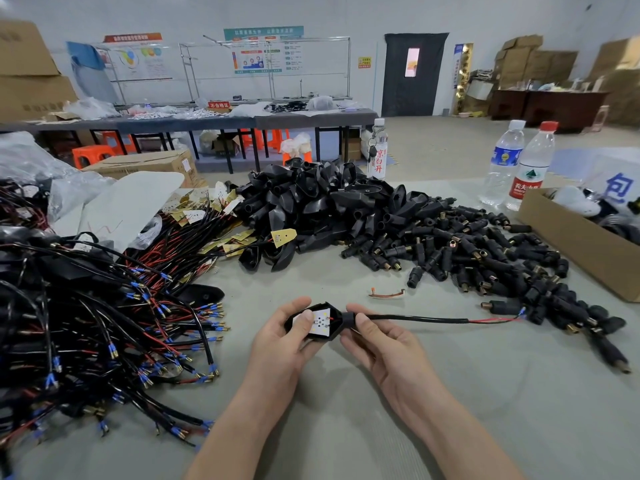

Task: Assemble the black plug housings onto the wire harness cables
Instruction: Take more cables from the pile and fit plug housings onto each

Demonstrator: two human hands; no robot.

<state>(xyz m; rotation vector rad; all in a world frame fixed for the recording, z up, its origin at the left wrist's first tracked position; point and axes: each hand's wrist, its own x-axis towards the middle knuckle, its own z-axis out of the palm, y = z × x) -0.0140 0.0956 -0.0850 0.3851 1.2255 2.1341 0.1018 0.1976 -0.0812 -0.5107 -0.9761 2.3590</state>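
Lying low in the middle of the view, just above the grey surface (346,427), a black plug housing (320,322) is held between both hands. The left hand (284,336) is closed around its left end, the thumb pressed on the small white board seated inside the open shell. The right hand (374,336) is pinched with thumb and fingers (362,320) on the housing's narrow neck, where a black cable (415,318) leaves it. The cable is stretched to the right, ending in red wire and a blue-sleeved terminal near a scatter of small black connectors (467,247). Behind the hands a heap of empty black housings (311,199) is piled, touching the connectors on its right. To the left, a tangle of wire harness cables (104,306) with blue-tipped ends is spread over the surface. A cardboard box (581,244) is set at the right edge, with two water bottles (516,164) standing just behind it.
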